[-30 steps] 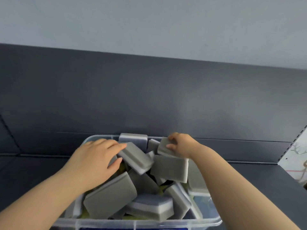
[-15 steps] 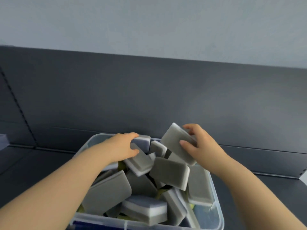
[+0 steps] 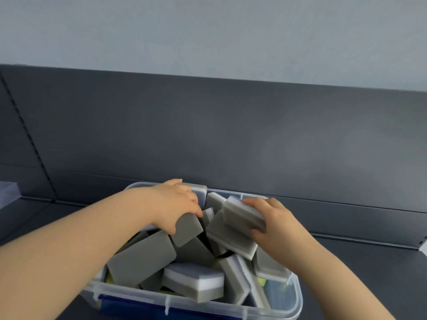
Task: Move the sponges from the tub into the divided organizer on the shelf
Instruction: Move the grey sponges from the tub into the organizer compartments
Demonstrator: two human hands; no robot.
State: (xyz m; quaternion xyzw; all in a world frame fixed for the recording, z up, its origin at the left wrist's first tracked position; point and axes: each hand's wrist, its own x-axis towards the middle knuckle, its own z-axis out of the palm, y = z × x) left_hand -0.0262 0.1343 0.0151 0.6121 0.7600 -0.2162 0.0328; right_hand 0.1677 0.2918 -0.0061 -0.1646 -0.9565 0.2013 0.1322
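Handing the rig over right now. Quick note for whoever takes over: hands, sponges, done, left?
Left hand: grips a dark grey sponge at the top of the pile in the clear tub.
Right hand: holds a grey-and-white sponge just above the pile, over the tub.
Other sponges: many lie jumbled in the tub.
Organizer: not identifiable in this view.
Done: two sponges in hand; none seen placed.
Left: carry both to the organizer, then empty the tub.
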